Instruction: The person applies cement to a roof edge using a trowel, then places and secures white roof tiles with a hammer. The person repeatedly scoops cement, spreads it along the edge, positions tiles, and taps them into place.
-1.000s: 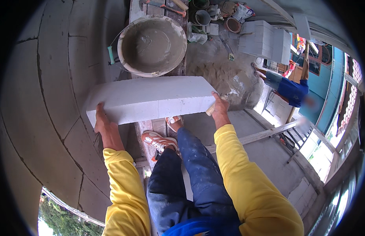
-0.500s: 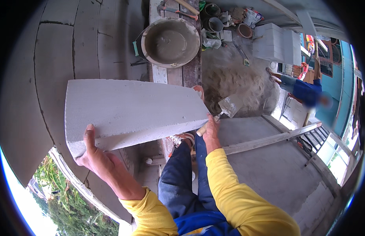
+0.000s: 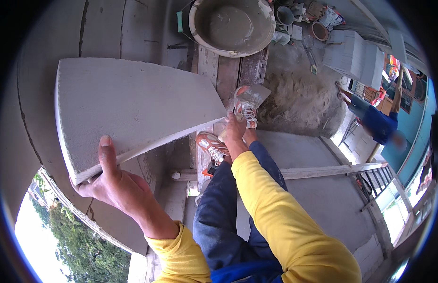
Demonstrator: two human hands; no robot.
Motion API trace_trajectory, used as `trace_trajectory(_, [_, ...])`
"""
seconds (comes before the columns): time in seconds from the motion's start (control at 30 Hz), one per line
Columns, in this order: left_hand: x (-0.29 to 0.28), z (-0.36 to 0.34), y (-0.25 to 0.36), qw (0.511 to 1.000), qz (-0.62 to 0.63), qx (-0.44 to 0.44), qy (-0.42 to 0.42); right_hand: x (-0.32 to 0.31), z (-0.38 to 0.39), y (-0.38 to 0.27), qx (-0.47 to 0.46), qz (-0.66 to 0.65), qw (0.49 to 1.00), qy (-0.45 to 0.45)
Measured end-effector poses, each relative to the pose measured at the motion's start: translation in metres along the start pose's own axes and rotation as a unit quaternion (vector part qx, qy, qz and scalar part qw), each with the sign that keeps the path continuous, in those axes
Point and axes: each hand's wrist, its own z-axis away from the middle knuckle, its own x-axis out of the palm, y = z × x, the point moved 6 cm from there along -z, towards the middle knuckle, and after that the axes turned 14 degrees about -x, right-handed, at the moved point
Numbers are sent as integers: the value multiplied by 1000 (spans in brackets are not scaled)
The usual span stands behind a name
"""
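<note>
A large pale grey lightweight concrete block is held up in front of me, tilted, its broad face toward me. My left hand grips its near left corner, thumb on the face and fingers underneath. At the narrower-looking right end, my right hand holds the block's edge. The same hand is closed round the handle of a trowel, whose mortar-smeared blade points away over my shoe. Just beyond the block, a round bucket of wet grey mortar stands on the planks.
To the left runs a wall of grey blocks. My shoes stand on narrow wooden planks above a lower floor. Sand, pots and stacked blocks lie right; a wooden beam crosses there. Another person stands farther right.
The block has moved left and toward the wall, with its face turned more toward me. My right hand and the trowel have shifted left. My view has shifted, so the bucket appears higher.
</note>
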Motion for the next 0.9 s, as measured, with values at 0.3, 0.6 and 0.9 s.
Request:
trace_trajectory(0.3, [-14, 2, -23, 997, -43, -33, 48, 161, 65, -273, -169, 589, 786, -83])
trace_trajectory(0.6, [-21, 10, -42, 996, -13, -86, 16, 334, -96, -347, -220, 880, 374, -194])
trace_trajectory(0.9, [-8, 8, -42, 988, -142, -53, 16, 345, -134, -326, -218, 822, 464, -249])
